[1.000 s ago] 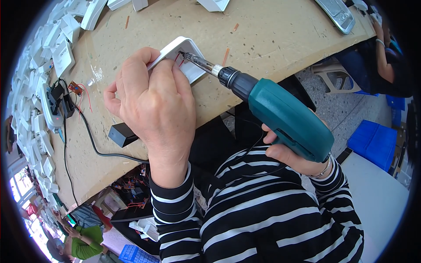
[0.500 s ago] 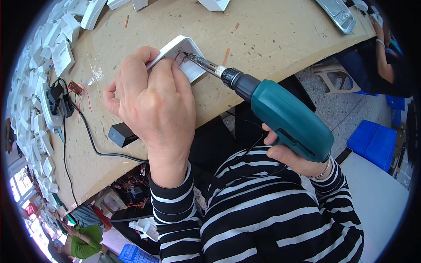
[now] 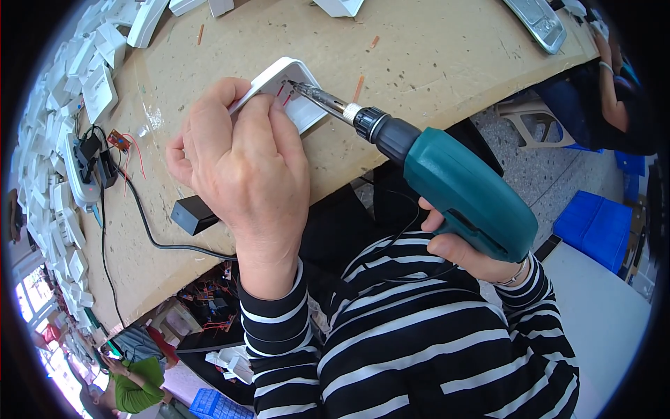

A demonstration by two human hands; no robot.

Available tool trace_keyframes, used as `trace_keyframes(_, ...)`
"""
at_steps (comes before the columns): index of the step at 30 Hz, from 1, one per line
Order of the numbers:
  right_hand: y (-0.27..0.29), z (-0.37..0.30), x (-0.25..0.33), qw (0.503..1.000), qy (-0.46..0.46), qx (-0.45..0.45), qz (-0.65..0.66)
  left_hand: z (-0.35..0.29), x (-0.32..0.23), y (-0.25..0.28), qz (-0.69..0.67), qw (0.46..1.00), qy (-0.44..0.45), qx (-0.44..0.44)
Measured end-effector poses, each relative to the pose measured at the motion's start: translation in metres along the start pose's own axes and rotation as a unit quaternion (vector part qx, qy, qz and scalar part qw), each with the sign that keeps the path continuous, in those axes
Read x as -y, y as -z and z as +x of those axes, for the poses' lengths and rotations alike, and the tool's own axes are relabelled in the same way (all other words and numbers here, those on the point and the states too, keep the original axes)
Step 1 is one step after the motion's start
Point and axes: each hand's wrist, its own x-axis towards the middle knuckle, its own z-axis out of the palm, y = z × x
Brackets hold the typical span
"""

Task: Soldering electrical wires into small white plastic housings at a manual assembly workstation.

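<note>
drill [image 3: 460, 192] bit stayed in white housing [image 3: 293, 87], left hand [image 3: 244, 167] pinning it.

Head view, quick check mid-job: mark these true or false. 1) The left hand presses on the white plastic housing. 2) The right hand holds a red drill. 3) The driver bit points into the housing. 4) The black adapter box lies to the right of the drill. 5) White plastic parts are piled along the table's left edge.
1) True: the left hand rests on the white plastic housing.
2) False: the right hand grips a teal drill.
3) True: the driver bit reaches into the housing.
4) False: the black adapter box lies left of the drill, beside the left hand.
5) True: white plastic parts crowd the table there.
</note>
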Motion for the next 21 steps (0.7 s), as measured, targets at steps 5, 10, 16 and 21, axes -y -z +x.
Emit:
trace_keyframes(5,0.0008,-0.0017,-0.0013,1.000,0.002,-0.004,-0.008,-0.0007,0.0007,0.0009,-0.025,1.000,0.004,0.003)
trace_keyframes(10,0.0022,-0.0009,-0.0011,1.000,-0.010,-0.002,-0.010,-0.0016,-0.0009,0.0006,-0.028,1.000,0.011,0.009)
trace_keyframes(16,0.0028,-0.0009,-0.0004,1.000,-0.007,0.002,-0.017,-0.0025,-0.0016,0.0010,-0.034,0.999,0.021,0.005)
trace_keyframes(21,0.0036,-0.0043,0.0000,0.999,-0.035,0.011,-0.014,-0.0040,-0.0017,-0.0002,-0.059,0.998,0.032,-0.005)
